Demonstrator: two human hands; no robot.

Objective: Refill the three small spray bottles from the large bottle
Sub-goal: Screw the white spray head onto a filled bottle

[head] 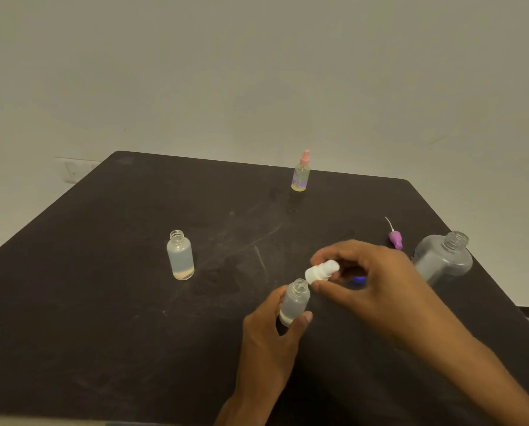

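Observation:
My left hand grips a small clear bottle with its neck uncovered, standing near the table's front middle. My right hand pinches a white spray cap just above and right of that neck, tilted. A second small bottle stands uncapped to the left, with a little liquid at its bottom. A third small bottle with a pink spray cap stands at the far edge. The large clear bottle stands uncapped at the right.
A purple spray cap with its thin dip tube lies on the dark table left of the large bottle. A small blue glow shows under my right hand. The table's right edge runs close to the large bottle. A pale wall stands behind.

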